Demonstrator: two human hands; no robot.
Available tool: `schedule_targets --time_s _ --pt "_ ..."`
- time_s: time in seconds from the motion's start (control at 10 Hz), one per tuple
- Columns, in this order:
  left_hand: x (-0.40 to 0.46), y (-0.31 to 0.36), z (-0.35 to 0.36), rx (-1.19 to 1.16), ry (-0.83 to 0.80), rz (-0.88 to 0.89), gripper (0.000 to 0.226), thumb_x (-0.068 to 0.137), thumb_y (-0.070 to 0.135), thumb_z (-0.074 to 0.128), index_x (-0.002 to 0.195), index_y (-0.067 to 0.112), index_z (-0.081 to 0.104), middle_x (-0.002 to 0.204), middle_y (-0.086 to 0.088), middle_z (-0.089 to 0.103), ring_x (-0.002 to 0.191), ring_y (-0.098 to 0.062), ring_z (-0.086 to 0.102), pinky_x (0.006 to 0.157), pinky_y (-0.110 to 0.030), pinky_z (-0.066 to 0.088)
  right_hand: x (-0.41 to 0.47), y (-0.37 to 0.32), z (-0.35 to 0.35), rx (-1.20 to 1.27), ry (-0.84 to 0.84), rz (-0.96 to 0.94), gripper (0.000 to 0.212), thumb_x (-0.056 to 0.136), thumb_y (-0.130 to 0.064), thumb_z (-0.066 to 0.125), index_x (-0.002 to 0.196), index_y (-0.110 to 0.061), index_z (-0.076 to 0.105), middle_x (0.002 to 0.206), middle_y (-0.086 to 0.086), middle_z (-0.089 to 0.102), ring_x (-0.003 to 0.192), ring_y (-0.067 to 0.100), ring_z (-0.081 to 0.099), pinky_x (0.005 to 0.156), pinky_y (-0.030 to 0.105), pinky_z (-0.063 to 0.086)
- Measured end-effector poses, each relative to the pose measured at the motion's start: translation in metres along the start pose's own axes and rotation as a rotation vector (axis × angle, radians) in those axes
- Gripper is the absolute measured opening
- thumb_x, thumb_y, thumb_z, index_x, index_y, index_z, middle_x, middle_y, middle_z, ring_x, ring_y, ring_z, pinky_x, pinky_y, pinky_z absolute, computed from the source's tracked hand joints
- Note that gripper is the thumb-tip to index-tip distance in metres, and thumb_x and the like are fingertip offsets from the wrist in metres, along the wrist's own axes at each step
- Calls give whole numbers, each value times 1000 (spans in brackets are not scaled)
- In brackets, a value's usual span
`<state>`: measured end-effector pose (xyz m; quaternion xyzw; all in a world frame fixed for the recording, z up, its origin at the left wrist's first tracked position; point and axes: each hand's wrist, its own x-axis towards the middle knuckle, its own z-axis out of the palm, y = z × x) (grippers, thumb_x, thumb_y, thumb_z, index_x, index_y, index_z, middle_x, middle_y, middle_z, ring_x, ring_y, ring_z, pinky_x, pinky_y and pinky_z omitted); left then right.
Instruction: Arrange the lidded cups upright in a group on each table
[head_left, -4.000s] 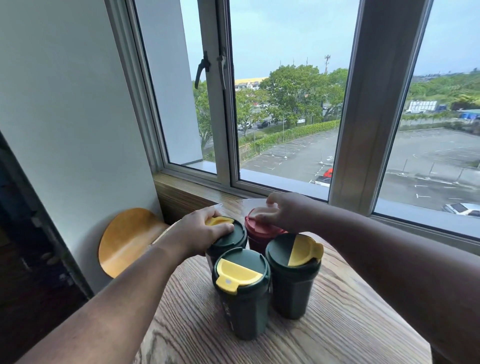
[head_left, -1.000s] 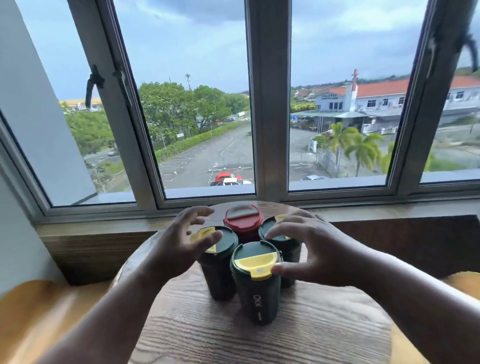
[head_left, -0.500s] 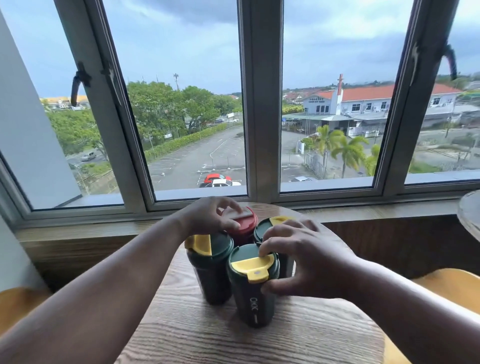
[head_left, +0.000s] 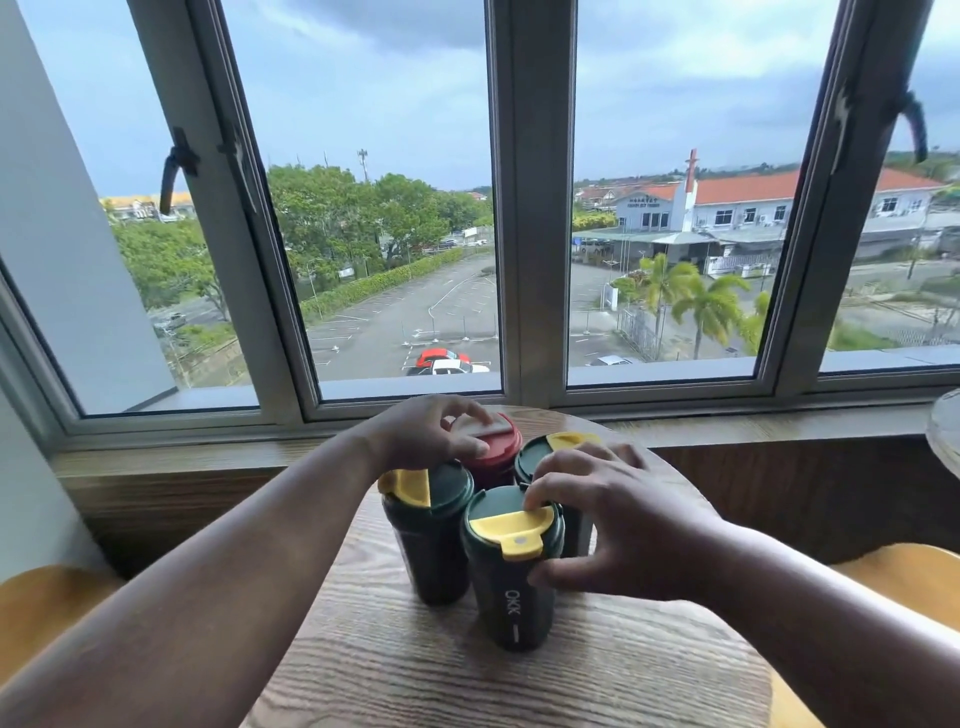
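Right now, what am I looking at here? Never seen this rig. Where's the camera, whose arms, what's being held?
No machine: these are a person's two bare arms, filmed by one wide-angle camera worn on the head, looking forward and down. A round wooden table stands by a window. On it, four lidded cups stand upright, close together: a red cup at the back and three dark green ones with yellow lid flaps. The left hand rests on the red cup's lid, fingers curled over it. The right hand grips the front cup, fingertips on its lid, thumb against its side. The left cup and right cup are not gripped.
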<state>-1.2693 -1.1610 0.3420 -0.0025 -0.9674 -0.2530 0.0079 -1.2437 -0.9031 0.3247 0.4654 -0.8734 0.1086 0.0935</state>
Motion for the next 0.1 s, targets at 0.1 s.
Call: schedule_targets --time_s 0.1 --pt "-14 -4 2 -36 184 45 44 85 48 69 127 37 60 128 6 60 112 -13 59 90 -32 49 -7 4 3 94 65 0 68 73 -81 57 129 -44 54 136 -27 46 130 -1 34 102 28 25"
